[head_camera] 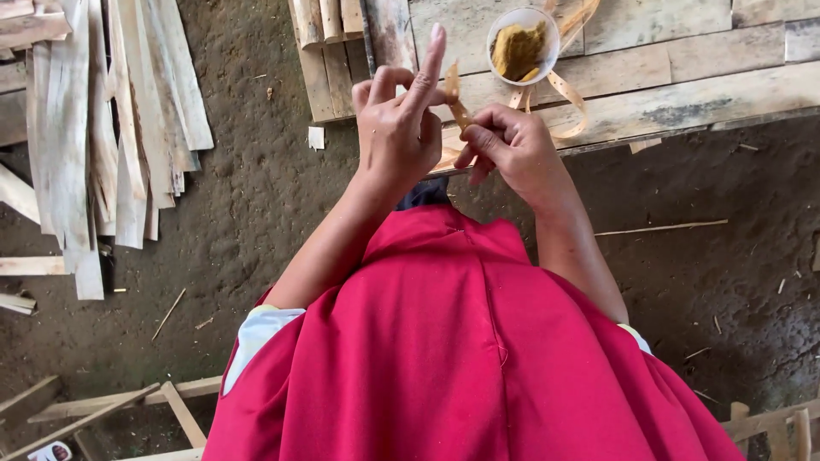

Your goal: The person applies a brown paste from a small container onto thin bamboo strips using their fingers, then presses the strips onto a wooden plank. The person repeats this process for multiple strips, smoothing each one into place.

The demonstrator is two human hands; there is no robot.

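Red cloth covers the lap below both hands. Left hand, index finger raised, and right hand pinch a thin tan strip between them, over the plank bench edge. White bowl of yellow-brown stuff sits on the bench just beyond.

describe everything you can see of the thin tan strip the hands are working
The thin tan ribbon-like strip looks like shaved wood or bamboo, pale and flexible. The right hand pinches its near end, close by the left hand. Its far part curls in loops over the rough wooden plank bench, beside the small white bowl.
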